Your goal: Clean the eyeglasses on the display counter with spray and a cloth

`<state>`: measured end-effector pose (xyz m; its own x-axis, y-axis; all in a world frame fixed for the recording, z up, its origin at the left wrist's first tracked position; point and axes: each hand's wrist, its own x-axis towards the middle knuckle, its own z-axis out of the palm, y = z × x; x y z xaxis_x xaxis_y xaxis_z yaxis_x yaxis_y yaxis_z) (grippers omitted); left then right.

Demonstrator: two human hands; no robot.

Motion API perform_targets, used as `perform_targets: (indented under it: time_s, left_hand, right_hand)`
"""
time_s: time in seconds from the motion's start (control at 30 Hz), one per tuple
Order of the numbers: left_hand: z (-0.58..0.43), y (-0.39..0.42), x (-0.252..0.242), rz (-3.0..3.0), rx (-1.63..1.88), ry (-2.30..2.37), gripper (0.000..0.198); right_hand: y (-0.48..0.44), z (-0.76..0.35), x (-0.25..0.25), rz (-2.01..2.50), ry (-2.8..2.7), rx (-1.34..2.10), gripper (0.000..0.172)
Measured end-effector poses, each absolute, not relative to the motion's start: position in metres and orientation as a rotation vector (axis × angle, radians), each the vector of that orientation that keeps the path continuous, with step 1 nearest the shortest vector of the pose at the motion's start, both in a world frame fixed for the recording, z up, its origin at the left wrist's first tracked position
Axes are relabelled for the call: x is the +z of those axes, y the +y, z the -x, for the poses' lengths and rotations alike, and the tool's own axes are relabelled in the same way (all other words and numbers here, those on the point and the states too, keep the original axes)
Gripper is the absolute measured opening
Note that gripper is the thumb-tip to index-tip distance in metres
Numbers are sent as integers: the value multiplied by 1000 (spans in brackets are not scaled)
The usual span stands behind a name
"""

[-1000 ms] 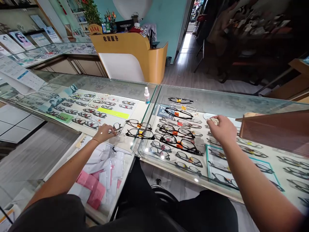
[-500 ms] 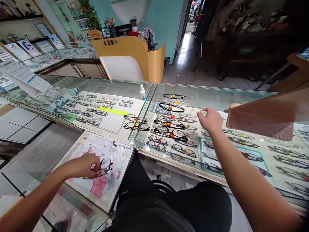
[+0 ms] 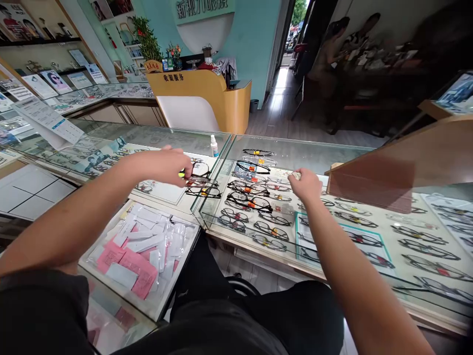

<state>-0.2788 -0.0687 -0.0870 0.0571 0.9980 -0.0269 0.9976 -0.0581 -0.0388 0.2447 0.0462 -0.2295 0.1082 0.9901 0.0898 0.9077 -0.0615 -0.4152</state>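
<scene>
The left hand (image 3: 172, 165) pinches a pair of dark glasses (image 3: 200, 170) over the tabletop (image 3: 321, 152), just left of the line where two glass sheets meet. The right hand (image 3: 307, 185) is curled around a small pale thing (image 3: 295, 175). The hands are well apart, with open air between them. Rows of other glasses (image 3: 251, 203) spread between the front and back edges. A small white bottle (image 3: 214, 147) stands near the line. A reddish-brown panel (image 3: 373, 182) is near the right hand, on its right side. Off the front edge, a low tray (image 3: 158, 311) holds pink and white papers (image 3: 138, 271). Past the back edge, a curved wooden desk (image 3: 236, 106) stands on grey floor (image 3: 281, 106).
</scene>
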Motion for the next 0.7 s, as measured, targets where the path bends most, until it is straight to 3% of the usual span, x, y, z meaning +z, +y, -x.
perform_targets:
  time_s: [0.2,0.47,0.7]
  left_hand:
    - [202,11,-103,2475,284,-2022,37]
    - [176,17,-121,2451,537,-2151,33]
    - [174,32,-113,2486,478,-2109,29]
  right_hand:
    - [43,-242,-225,2023,-1860,351,48]
    - [43,-240,-225,2035,-1854,366,50]
    - [44,-241,-226,2043,-1861,362,52]
